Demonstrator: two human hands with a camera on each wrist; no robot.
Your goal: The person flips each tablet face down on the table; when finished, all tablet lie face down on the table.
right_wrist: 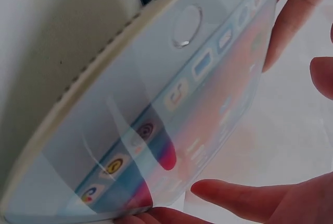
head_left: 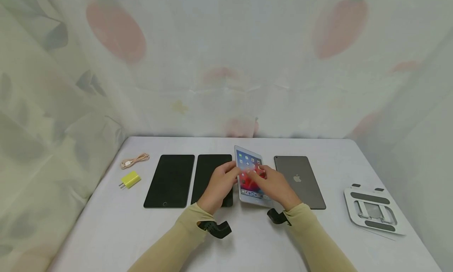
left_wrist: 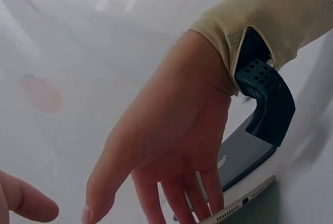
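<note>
A white tablet (head_left: 248,189) with a lit screen and round home button is tilted, its left side raised, between the two hands. My left hand (head_left: 218,184) is at its left edge; in the left wrist view the fingers (left_wrist: 179,190) reach straight down to the tablet, their tips hidden, and the thumb stands apart. My right hand (head_left: 277,186) holds the right edge. The right fingers (right_wrist: 156,215) go under that edge, mostly hidden, while the thumb points over the screen. Beneath the left hand lies a dark tablet (head_left: 209,169), screen up.
Another black tablet (head_left: 170,181) lies further left, near a yellow plug adapter (head_left: 130,179) and a coiled pink cable (head_left: 136,160). To the right are a grey tablet (head_left: 301,165), back up, and a folded silver stand (head_left: 371,209). A curtain (head_left: 226,67) hangs behind the white table (head_left: 247,240).
</note>
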